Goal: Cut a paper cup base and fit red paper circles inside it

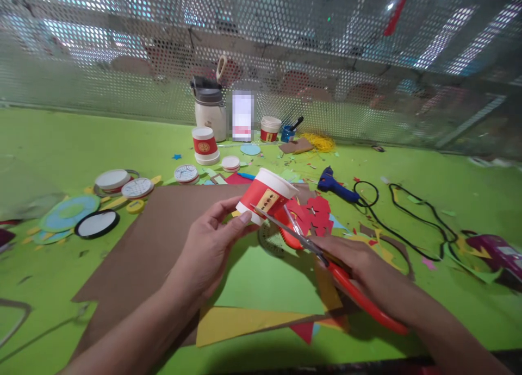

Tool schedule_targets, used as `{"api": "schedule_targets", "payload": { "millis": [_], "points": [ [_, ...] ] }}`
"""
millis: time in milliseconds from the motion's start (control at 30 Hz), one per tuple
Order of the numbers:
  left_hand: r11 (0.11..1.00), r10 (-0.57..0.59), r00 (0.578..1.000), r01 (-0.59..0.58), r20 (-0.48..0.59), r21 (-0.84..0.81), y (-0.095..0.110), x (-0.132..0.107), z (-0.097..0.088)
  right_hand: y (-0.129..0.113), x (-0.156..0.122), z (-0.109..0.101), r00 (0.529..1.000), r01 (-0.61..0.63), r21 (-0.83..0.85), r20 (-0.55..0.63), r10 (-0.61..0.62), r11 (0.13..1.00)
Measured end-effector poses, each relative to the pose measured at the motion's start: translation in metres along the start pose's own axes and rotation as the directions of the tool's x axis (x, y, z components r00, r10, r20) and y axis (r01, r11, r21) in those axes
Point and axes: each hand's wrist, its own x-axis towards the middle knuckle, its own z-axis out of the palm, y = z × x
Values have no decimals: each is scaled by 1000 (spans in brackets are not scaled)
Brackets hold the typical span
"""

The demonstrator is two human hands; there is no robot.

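Now: small white paper cup with red band and pale yellow label [265,193] is held near its base by left hand [218,225], tilted, above light-green paper sheet [265,288]. Red-handled metal scissors [322,257] are grasped in right hand [354,255], blade aimed across cup's lower wall (whether wall is touched cannot be told). Left thumb is left exposed near blade tip: could be nicked if blade is slid off curved wall. Cup might be dented if squeezed hard; band might be torn if blade is forced.
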Motion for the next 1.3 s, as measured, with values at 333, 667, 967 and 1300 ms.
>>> {"api": "schedule_targets", "payload": {
  "millis": [333, 667, 967, 1300],
  "points": [
    [1000, -2, 1000, 2, -2, -5, 2, 0, 0, -7, -2, -2, 1000, -13, 11, -3, 13, 1000],
    [1000, 1, 1000, -1, 11, -5, 1, 1, -2, -2, 1, 0, 1000, 17, 7, -2, -17, 1000],
    [1000, 18, 999, -19, 38, 10, -2, -3, 1, -6, -2, 0, 999, -51, -20, 19, 51, 999],
    [1000, 24, 999, -24, 37, -13, -3, -4, 2, -15, -1, -3, 1000, -20, 66, 12, 19, 998]
  ]
}}
